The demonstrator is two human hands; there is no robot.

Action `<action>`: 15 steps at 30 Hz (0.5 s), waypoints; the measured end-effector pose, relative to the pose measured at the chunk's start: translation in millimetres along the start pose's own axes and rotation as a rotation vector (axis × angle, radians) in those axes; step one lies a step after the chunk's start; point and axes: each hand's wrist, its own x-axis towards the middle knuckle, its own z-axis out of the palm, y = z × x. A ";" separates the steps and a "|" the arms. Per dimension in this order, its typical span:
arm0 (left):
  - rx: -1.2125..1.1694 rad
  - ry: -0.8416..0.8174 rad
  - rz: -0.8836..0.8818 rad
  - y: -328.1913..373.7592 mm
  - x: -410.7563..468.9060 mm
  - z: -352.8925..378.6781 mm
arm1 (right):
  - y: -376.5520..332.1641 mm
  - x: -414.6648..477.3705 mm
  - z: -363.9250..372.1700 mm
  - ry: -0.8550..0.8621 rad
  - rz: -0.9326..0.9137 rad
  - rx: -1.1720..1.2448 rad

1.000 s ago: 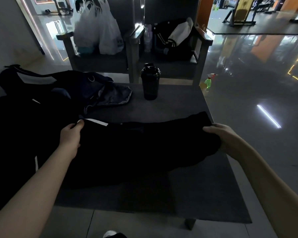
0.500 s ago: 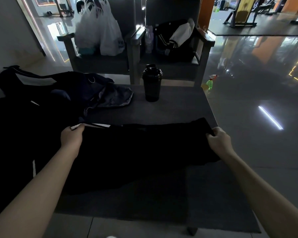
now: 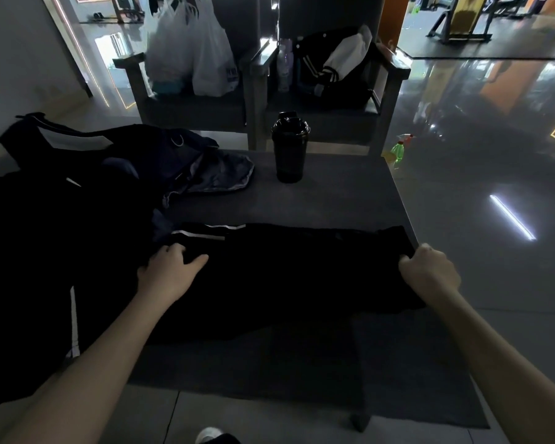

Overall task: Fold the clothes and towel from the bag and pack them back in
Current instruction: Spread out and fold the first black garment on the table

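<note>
Black garment [image 3: 285, 277] folds unreadable in gloom – right hand [image 3: 430, 274] fisted on it

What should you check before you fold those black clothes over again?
1. Left hand flat on the black garment: ok.
2. Right hand gripping the garment's right end: ok.
3. Garment lying smooth: cannot tell, too dark.
4. Bare table beyond the garment: ok.
5. Black shaker bottle upright, apart from the garment: ok.
6. Garment fully on the table: not ok, its right end reaches the edge.
</note>
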 end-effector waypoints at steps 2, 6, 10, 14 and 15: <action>0.011 -0.072 0.032 4.1 -0.9 4.3 | 0.1 -2.3 -2.3 0.147 -0.093 -0.154; 0.001 0.046 0.089 20.3 -0.4 6.7 | -17.3 0.1 11.1 0.269 -0.680 -0.121; -0.039 0.088 0.368 40.3 12.0 5.1 | -43.9 6.1 32.7 0.031 -0.767 -0.125; 0.011 -0.103 0.426 63.1 29.0 8.3 | -53.6 15.6 35.0 0.108 -0.686 0.045; -0.002 -0.142 0.406 66.0 33.0 10.0 | -57.2 17.4 30.8 0.111 -0.647 0.063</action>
